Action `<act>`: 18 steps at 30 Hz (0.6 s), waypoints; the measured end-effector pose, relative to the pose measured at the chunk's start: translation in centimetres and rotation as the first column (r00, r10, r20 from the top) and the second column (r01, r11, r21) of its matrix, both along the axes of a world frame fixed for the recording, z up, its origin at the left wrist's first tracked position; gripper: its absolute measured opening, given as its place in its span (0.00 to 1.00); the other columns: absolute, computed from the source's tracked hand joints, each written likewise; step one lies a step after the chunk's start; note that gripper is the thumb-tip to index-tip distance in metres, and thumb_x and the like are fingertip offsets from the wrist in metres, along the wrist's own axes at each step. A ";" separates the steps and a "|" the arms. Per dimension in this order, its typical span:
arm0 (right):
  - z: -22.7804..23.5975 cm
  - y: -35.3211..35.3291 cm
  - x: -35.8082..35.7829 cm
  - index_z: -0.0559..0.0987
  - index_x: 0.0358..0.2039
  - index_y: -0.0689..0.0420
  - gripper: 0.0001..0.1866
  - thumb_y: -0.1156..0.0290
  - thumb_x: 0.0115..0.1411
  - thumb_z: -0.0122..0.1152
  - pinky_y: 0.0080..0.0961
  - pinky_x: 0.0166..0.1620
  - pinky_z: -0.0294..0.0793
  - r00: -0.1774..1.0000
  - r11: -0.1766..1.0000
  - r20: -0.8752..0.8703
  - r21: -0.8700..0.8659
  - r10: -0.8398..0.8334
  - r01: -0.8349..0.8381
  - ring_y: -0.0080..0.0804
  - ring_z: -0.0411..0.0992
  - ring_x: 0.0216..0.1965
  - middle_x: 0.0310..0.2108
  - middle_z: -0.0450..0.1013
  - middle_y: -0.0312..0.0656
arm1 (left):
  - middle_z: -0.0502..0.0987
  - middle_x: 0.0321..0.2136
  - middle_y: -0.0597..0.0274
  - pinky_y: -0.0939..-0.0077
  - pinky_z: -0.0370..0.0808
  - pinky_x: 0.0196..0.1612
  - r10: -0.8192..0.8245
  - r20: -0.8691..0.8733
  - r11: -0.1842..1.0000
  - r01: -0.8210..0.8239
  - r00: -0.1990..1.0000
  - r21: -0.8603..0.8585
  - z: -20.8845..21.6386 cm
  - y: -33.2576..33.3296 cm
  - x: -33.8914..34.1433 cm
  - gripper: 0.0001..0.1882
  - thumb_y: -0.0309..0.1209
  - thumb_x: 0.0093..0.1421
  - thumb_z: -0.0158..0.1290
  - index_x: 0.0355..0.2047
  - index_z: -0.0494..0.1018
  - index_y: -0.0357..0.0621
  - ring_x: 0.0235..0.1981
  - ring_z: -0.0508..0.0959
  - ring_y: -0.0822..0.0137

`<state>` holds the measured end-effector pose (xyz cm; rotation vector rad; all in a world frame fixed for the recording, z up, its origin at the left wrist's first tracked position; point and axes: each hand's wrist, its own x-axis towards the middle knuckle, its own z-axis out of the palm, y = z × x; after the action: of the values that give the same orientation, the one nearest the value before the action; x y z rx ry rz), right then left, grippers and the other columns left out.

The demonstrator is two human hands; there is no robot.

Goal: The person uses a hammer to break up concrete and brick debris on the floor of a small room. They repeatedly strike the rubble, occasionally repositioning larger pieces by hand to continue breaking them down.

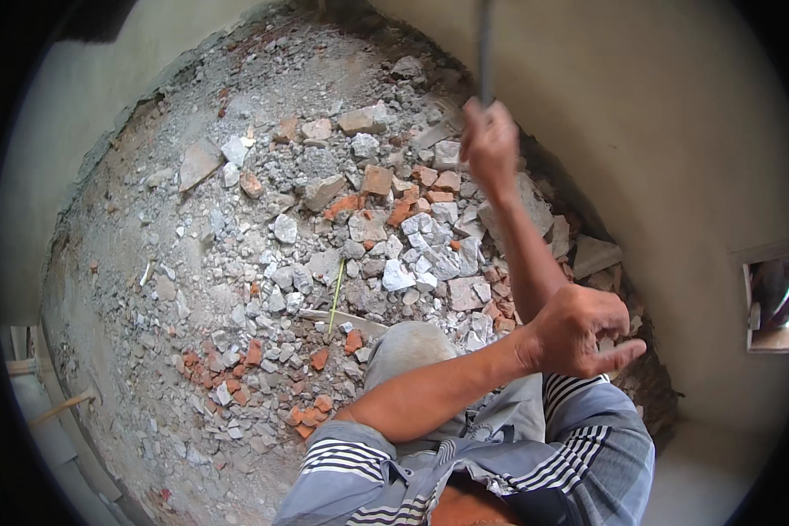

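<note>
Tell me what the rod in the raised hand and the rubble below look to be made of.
Rod: probably metal, thin, straight, dull grey. Right hand grips it.
Rubble: orange-red pieces look like fired brick, rough and matte; pale grey chunks look like mortar or concrete, dusty and broken-edged.

walls (657,131): cream plaster | floor (149,351): dusty concrete | daylight

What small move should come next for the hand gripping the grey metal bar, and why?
Probably a short downward drive of the grey metal bar: the right hand grips it raised upright over the broken brick and concrete rubble, while the left hand hangs apart, holding nothing.
</note>
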<state>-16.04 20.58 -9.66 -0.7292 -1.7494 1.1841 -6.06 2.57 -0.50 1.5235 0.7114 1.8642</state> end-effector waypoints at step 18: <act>-10.1 0.3 6.4 0.76 0.30 0.61 0.18 0.57 0.66 0.55 0.34 0.23 0.68 0.911 0.976 0.404 0.217 -0.081 -0.010 0.33 0.70 0.20 0.17 0.70 0.44 | 0.77 0.19 0.60 0.73 0.73 0.23 0.034 0.025 0.998 -0.035 0.999 0.042 -0.3 0.9 0.1 0.13 0.34 0.55 0.66 0.21 0.76 0.41 0.19 0.78 0.65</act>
<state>-9.68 20.87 -19.72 -0.9224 -2.1618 0.8344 -6.00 3.46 -0.80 1.5220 0.6951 1.9313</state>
